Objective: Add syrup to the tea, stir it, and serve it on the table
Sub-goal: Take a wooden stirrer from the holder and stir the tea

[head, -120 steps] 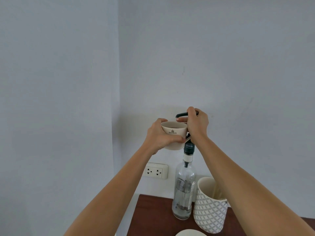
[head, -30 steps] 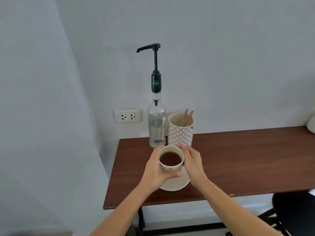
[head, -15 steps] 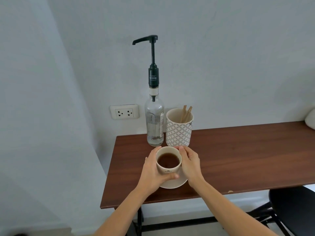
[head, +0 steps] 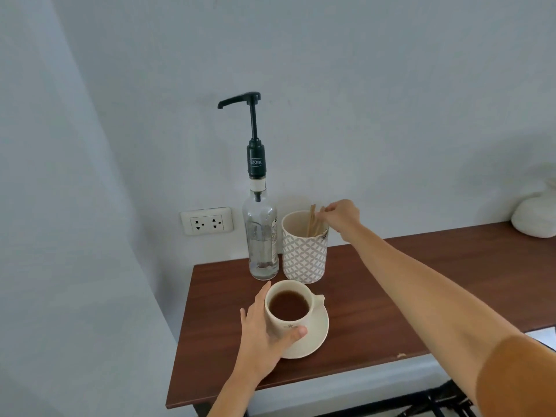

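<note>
A cup (head: 290,308) of dark tea is sitting on a saucer (head: 316,335) near the left end of the brown worktop (head: 406,281). The left hand (head: 264,335) is wrapping around the cup's left side, thumb pressing on its front. The right hand (head: 341,216) is reaching over the patterned holder (head: 304,254) behind the cup, its fingertips pinching the top of a wooden stir stick (head: 313,221) standing inside. A clear syrup bottle (head: 261,239) with a tall black pump (head: 252,115) is standing just left of the holder, against the wall by a socket (head: 207,224). A white object (head: 535,216) is resting at the worktop's far right.
</note>
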### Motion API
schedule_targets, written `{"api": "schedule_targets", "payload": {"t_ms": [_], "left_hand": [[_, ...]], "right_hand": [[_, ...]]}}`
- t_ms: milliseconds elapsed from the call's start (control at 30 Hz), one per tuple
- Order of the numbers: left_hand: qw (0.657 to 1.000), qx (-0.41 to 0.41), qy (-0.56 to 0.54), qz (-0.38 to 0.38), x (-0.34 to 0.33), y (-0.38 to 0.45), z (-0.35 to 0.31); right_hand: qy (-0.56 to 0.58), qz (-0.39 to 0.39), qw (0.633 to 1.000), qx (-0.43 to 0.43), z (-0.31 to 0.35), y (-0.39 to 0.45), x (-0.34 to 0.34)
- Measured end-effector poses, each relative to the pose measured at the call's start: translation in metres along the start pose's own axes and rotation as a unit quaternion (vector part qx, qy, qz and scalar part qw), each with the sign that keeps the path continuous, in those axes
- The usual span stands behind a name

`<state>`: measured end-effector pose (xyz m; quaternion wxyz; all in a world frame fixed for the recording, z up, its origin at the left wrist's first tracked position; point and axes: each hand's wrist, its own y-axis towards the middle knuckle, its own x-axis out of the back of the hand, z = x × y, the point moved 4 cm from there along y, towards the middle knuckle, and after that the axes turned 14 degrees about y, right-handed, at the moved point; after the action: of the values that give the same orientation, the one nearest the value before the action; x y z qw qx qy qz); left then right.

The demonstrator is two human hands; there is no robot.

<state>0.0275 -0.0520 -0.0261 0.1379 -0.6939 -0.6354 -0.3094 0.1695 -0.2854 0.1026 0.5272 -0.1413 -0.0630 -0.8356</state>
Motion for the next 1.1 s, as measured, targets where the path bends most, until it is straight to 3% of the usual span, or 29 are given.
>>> {"api": "schedule_targets", "payload": {"t_ms": [200, 433, 533, 600, 667, 733, 867, 1000, 1100], "left_hand": [[1.0, -0.007, -0.001, -0.014, 0.001, -0.001, 0.001], [1.0, -0.003, 0.0, -0.01, 0.002, -0.001, -0.002], [1.0, -0.005, -0.003, -0.01, 0.002, -0.001, 0.0], [1.0, -0.004, -0.001, -0.008, 0.001, 0.0, 0.002], [1.0, -0.001, 0.002, -0.008, 0.001, 0.001, 0.004], [1.0, -0.005, 0.005, -0.003, -0.001, 0.002, 0.003], [1.0, -0.002, 0.009, 0.001, 0.0, 0.002, 0.005], [1.0, -0.004, 0.02, 0.003, 0.001, 0.002, 0.005], [1.0, -0.007, 0.025, 0.006, 0.001, 0.002, 0.004]], "right_hand": [[-0.027, -0.059, 0.979, 0.193, 0.018, -0.008, 0.002], [-0.215, 0.096, 0.943, 0.233, 0.019, -0.026, -0.014], [-0.128, 0.026, 0.932, 0.337, 0.048, -0.056, 0.005], [-0.029, -0.057, 0.901, 0.429, 0.07, -0.086, 0.029], [0.069, -0.085, 0.876, 0.469, 0.075, -0.121, 0.047], [0.091, -0.036, 0.879, 0.467, 0.059, -0.152, 0.049], [-0.033, 0.116, 0.895, 0.429, -0.001, -0.185, 0.007], [-0.018, 0.171, 0.911, 0.375, -0.022, -0.178, -0.023], [-0.002, 0.171, 0.908, 0.383, -0.012, -0.168, -0.033]]}}
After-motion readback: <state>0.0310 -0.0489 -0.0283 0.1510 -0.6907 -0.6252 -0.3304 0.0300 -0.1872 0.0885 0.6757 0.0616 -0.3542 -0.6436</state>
